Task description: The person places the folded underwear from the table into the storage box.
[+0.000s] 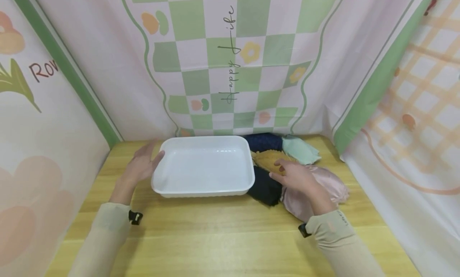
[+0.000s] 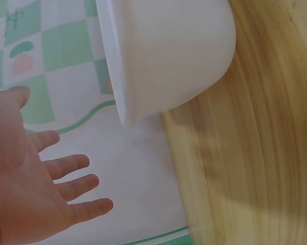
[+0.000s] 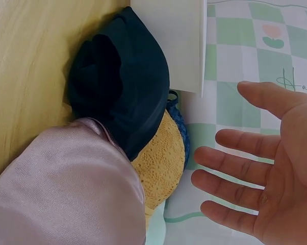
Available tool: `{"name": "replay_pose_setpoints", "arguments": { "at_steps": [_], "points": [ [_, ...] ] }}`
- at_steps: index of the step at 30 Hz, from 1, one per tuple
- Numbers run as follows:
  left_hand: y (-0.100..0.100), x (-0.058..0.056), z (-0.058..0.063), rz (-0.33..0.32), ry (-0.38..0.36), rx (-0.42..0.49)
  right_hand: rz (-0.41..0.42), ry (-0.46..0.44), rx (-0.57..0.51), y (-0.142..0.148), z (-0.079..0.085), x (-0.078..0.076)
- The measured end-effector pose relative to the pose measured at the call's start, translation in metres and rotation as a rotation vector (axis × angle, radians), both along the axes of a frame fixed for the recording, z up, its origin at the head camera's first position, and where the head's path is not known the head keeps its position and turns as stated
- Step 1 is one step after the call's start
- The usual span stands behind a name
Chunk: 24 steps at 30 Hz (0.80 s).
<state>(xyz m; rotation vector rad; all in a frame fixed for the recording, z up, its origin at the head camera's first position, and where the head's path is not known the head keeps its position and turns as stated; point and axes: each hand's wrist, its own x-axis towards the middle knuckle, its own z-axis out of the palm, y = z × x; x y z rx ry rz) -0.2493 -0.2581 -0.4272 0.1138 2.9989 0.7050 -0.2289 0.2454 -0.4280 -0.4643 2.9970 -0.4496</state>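
A white rectangular tray (image 1: 203, 191) with deep walls lies on the wooden table. My left hand (image 1: 141, 165) is beside its left end, fingers spread; the left wrist view shows a gap between this hand (image 2: 36, 173) and the tray wall (image 2: 174, 56). My right hand (image 1: 298, 176) hovers over a group of folded bras, its fingers loosely extended and holding nothing. The bras are pink satin (image 3: 72, 184), dark green (image 3: 143, 76), mustard lace (image 3: 163, 158), navy (image 1: 264, 142) and mint (image 1: 301, 150). From above, the right hand partly hides the pink and mustard ones.
The wooden table (image 1: 215, 237) runs along the foot of a printed cloth backdrop (image 1: 248, 69). Further cloth hangs at the left (image 1: 43, 149) and right (image 1: 402, 169). Black straps (image 1: 135, 217) circle both wrists at the beige sleeves (image 1: 108, 229).
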Motion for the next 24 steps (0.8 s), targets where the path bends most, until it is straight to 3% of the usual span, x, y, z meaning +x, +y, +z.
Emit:
{"name": "replay_pose_setpoints", "arguments": {
  "at_steps": [24],
  "points": [
    [-0.006, -0.007, -0.019, -0.009, -0.026, 0.035, 0.012, -0.028, -0.001, -0.001, -0.006, 0.003]
  ]
}}
